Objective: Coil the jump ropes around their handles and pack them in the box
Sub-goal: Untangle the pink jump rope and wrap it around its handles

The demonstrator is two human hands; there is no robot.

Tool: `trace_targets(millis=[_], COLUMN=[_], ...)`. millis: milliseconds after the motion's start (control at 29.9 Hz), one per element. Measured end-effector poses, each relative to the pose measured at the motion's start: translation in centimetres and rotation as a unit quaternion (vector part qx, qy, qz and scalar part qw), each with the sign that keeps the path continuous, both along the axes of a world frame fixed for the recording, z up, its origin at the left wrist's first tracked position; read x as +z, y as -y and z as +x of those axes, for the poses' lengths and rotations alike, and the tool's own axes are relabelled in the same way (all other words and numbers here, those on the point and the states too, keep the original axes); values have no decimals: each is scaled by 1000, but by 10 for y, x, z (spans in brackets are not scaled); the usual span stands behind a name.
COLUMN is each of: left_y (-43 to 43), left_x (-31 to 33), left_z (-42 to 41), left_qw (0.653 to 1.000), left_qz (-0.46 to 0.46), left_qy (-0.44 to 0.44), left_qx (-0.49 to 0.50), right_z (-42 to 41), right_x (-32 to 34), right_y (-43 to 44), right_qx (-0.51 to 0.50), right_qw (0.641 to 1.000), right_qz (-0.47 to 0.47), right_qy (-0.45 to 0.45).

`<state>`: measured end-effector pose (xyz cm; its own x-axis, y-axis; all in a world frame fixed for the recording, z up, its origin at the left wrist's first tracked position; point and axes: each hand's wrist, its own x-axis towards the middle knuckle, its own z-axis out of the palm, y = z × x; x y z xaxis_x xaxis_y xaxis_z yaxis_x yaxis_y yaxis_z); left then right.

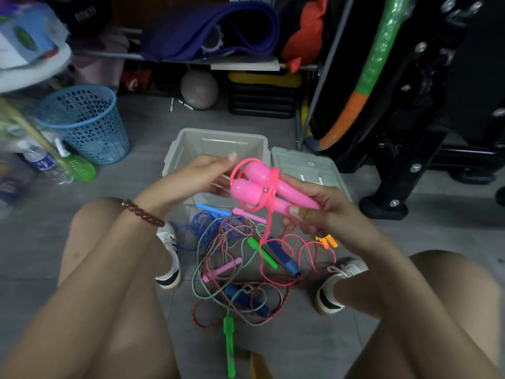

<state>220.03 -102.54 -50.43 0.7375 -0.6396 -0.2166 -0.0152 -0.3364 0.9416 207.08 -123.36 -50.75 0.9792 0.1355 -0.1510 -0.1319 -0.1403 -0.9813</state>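
My right hand (318,207) grips two bright pink jump-rope handles (262,187) held side by side, with a few turns of thin pink cord (269,212) looped round them. The cord's loose length hangs down to the floor. My left hand (203,176) is just left of the handles, fingers extended and touching the cord loop near the handle heads. Behind my hands stands an open translucent grey box (218,142); what lies inside it is hidden by my hands. On the floor between my feet lies a tangle of other jump ropes (237,272) with blue, green, pink and orange handles.
The box lid (303,164) lies flat right of the box. A blue mesh bin (84,123) stands at the left, with bottles beside it. A grey ball (199,88), a black-and-yellow toolbox (263,94) and black exercise gear (410,132) line the back and right.
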Motion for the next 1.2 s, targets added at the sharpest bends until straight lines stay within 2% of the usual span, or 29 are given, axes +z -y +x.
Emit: trace_targets(millis=[100,267,367,468,568,668,802,1002,1102,1202], left_y=[8,14,17,18,22,27,22,4,4,2], left_x=[-3,-7,-9,-12,-12,-11,-11,-6,-8,-9], left_z=[-7,-7,-8,-7,-14,-21,-12,2,0,-1], left_qw=[997,988,972,946,929,928,943,968,969,967], left_qz=[-61,-136,-160,-177,-200,-213,-184,-115,-130,-154], left_qy=[-33,37,125,249,293,291,277,155,112,107], left_qx=[15,68,116,111,105,91,-3,-160,-177,-171], right_z=[-1,1,1,3,3,4,4,-2,-5,-8], right_x=[2,2,2,2,3,3,-1,-1,-2,0], right_y=[0,-5,-10,-8,-7,-5,1,9,10,11], right_qx=[-25,-46,-61,-61,-55,-44,-30,64,73,67], right_qw=[1000,996,993,992,993,994,992,978,983,990], right_qz=[-5,-48,-74,-82,-70,-52,-83,-169,-144,-93], right_qy=[17,56,75,74,78,83,94,105,90,79])
